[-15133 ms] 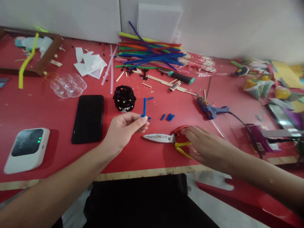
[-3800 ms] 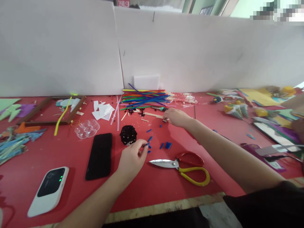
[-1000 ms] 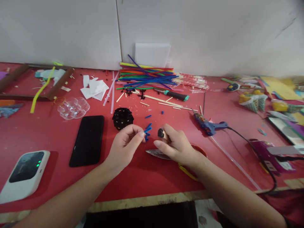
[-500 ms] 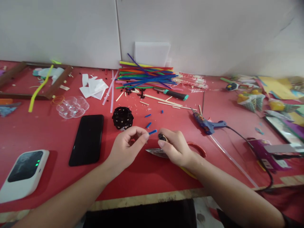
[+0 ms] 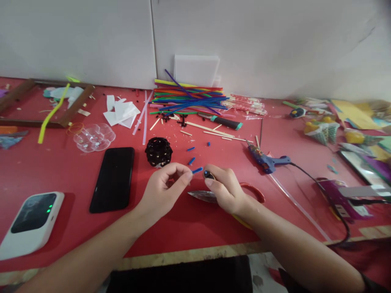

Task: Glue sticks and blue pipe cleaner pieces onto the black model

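Note:
My left hand (image 5: 166, 185) pinches one end of a short blue pipe cleaner piece (image 5: 198, 170) between thumb and fingertips. Its free end points right, close to my right hand (image 5: 226, 187). That hand is wrapped round what looks like a lighter (image 5: 209, 174), its black top showing with a small pale blue spot on it. Scissors (image 5: 200, 196) lie partly under my right hand, blades pointing left. A round black woven cup (image 5: 159, 151) stands beyond my left hand. More short blue pieces (image 5: 191, 161) lie on the red table just past my fingers.
Behind are a bundle of coloured pipe cleaners (image 5: 189, 97), thin wooden sticks (image 5: 210, 128) and a black-handled knife (image 5: 226, 122). A blue glue gun (image 5: 265, 159) rests at the right, its cord trailing forward. At the left lie a black phone (image 5: 113, 179) and a white device (image 5: 32, 224).
A pale blue spot now shows on the lighter's black top, where it was dark before. Both hands have stayed almost in place.

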Motion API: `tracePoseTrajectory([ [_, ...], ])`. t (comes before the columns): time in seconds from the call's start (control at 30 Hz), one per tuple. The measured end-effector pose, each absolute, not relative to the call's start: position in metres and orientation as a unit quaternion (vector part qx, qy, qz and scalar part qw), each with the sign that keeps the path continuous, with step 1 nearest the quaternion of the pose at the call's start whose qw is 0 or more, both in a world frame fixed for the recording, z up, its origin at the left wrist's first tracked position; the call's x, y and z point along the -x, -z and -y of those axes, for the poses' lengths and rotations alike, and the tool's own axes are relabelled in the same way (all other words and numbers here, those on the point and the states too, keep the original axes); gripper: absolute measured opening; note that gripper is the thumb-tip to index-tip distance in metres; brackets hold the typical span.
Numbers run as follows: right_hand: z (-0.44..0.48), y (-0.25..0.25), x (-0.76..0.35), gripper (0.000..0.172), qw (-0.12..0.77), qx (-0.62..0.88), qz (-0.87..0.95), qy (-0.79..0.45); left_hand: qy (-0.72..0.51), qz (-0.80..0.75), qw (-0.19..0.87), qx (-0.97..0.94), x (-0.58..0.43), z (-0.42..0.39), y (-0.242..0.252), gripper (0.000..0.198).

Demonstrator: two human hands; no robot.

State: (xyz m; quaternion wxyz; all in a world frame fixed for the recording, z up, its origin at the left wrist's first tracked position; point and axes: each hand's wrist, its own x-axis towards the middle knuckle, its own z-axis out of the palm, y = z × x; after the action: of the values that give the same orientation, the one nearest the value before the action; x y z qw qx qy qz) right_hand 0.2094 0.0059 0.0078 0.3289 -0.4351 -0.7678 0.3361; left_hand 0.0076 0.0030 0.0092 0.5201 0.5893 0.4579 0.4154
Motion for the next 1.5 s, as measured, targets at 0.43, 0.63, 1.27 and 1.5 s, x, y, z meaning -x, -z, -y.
tracePoseTrajectory([
  [0.43,-0.008,-0.013,-0.208,0.028,0.322,0.464,0.759,-0.323,-0.408,-0.460,0.517,-0.595,-0.008,-0.003,-0.009,0.017],
  [0.63,-0.010,-0.014,-0.208,0.027,0.316,0.455,0.771,-0.313,-0.408,-0.451,0.518,-0.601,-0.007,-0.003,-0.009,0.017],
  [1.27,-0.012,-0.012,-0.212,0.030,0.313,0.467,0.773,-0.295,-0.414,-0.457,0.516,-0.595,-0.008,-0.002,-0.013,0.017],
  [1.5,-0.022,-0.004,-0.215,0.037,0.439,0.470,0.601,-0.475,-0.403,-0.462,0.513,-0.601,-0.008,-0.001,-0.009,0.018],
])
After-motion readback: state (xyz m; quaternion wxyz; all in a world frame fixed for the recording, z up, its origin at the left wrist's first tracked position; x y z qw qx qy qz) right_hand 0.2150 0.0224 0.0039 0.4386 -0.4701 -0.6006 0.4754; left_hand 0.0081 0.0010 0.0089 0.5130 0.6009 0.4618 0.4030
